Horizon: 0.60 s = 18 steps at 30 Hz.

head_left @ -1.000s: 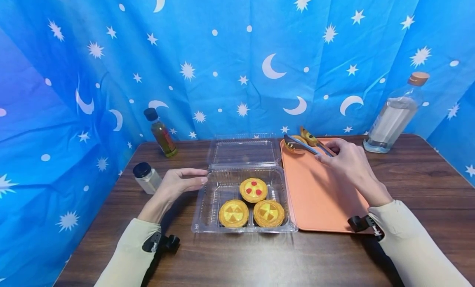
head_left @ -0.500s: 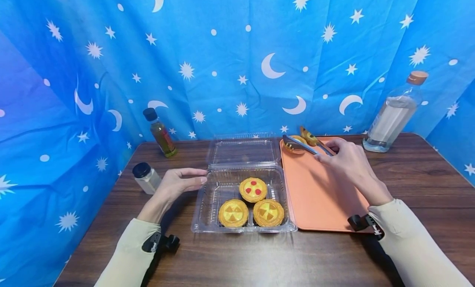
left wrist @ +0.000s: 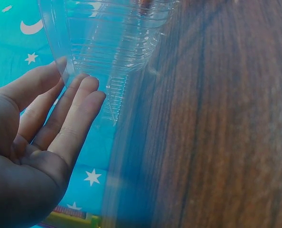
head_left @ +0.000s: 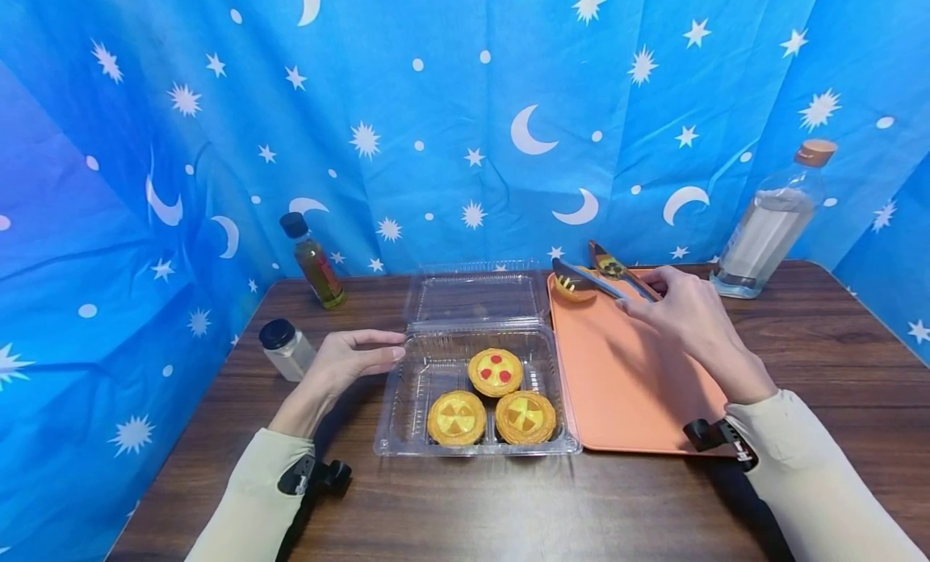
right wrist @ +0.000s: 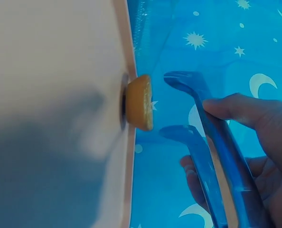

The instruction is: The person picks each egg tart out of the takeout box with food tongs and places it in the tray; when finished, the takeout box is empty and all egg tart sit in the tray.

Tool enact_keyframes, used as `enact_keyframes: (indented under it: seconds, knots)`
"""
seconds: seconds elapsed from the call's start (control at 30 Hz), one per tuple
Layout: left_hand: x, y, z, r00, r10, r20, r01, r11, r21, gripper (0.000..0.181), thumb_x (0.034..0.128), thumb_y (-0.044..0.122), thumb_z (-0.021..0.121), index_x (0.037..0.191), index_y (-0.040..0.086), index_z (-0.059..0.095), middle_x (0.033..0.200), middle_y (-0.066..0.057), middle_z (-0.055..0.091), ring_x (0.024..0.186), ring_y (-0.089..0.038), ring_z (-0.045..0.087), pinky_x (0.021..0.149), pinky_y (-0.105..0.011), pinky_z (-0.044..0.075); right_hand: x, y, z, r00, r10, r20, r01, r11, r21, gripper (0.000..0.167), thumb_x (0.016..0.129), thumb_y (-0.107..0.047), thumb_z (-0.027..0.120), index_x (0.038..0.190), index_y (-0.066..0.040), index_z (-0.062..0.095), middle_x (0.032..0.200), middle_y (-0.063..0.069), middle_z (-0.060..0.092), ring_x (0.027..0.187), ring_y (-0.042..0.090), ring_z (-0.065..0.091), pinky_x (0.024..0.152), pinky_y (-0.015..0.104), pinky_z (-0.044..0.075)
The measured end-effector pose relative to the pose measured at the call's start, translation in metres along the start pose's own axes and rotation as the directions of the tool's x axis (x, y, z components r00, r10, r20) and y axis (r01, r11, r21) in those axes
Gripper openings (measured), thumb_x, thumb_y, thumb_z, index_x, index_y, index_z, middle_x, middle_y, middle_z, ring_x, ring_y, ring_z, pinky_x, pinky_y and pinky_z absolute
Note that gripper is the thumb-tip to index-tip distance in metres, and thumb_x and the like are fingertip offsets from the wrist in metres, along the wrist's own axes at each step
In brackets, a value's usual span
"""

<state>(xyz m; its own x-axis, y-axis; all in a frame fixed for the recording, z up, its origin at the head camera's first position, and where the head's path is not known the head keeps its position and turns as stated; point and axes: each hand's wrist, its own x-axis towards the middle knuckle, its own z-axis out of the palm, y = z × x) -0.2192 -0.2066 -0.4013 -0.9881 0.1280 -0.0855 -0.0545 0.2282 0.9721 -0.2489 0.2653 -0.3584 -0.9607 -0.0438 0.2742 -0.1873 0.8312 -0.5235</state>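
Note:
My right hand (head_left: 679, 308) holds a pair of metal tongs (head_left: 601, 284), fingers and thumb about their arms. The tongs' tips are spread. In the right wrist view they hang beside an egg tart (right wrist: 140, 102), apart from it. This tart sits on the far left corner of an orange tray (head_left: 617, 384). With relaxed fingers, my left hand (head_left: 336, 368) touches the left rim of a clear plastic clamshell box (head_left: 414, 368). Inside the box are a tart with red dots (head_left: 496, 373) and two tarts with a wedge pattern, one left (head_left: 457, 418) and one right (head_left: 526, 417).
Behind the box lies its raised lid (head_left: 475, 298). A dark-capped shaker (head_left: 288, 350) and a bottle of greenish oil (head_left: 320, 267) stand at left. At the back right is a tall clear bottle (head_left: 770, 227). A blue curtain (head_left: 450, 102) closes off the table's far edge.
The tongs have spread wider and lifted off the tart, which now shows differently beneath them. My right hand has shifted slightly right. My left hand and the box have stayed put.

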Motion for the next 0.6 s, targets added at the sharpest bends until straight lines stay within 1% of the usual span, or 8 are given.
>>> enact_keyframes:
  seconds: [0.23, 0.4, 0.53, 0.6]
  knots:
    - [0.001, -0.001, 0.0, 1.0, -0.02, -0.014, 0.02, 1.0, 0.005, 0.038, 0.0952, 0.015, 0.083, 0.127, -0.004, 0.074, 0.123, -0.018, 0.075, 0.106, -0.023, 0.076, 0.096, -0.038, 0.061, -0.004, -0.009, -0.004, 0.999, -0.029, 0.028, 0.028, 0.999, 0.033, 0.063, 0.095, -0.039, 0.081, 0.133, 0.009, 0.065, 0.109, 0.028, 0.071, 0.084, 0.034, 0.061, 0.062, 0.039, 0.046]
    - [0.001, 0.0, 0.001, 1.0, -0.023, -0.019, 0.023, 1.0, 0.004, 0.037, 0.0951, 0.014, 0.083, 0.127, -0.003, 0.075, 0.124, -0.018, 0.075, 0.107, -0.025, 0.076, 0.095, -0.038, 0.061, -0.007, -0.02, -0.009, 0.997, -0.054, 0.05, 0.052, 0.998, 0.037, 0.065, 0.094, -0.045, 0.081, 0.132, 0.006, 0.066, 0.11, 0.024, 0.072, 0.089, 0.034, 0.063, 0.067, 0.041, 0.049]
    - [0.001, -0.001, 0.001, 1.0, -0.018, -0.017, 0.018, 1.0, -0.001, 0.036, 0.0949, 0.013, 0.083, 0.126, -0.003, 0.075, 0.124, -0.018, 0.075, 0.107, -0.025, 0.076, 0.096, -0.039, 0.061, -0.012, -0.031, -0.013, 0.993, -0.094, 0.074, 0.09, 0.995, 0.051, 0.061, 0.094, -0.047, 0.081, 0.129, 0.002, 0.069, 0.11, 0.02, 0.074, 0.092, 0.032, 0.066, 0.071, 0.042, 0.052]
    - [0.001, -0.001, 0.001, 1.0, -0.016, -0.013, 0.016, 1.0, -0.005, 0.036, 0.0949, 0.013, 0.083, 0.126, -0.003, 0.075, 0.124, -0.018, 0.075, 0.107, -0.024, 0.076, 0.096, -0.039, 0.061, -0.015, -0.037, -0.015, 0.988, -0.117, 0.098, 0.11, 0.991, 0.072, 0.059, 0.094, -0.047, 0.081, 0.128, 0.0, 0.071, 0.108, 0.017, 0.074, 0.093, 0.03, 0.067, 0.071, 0.041, 0.052]
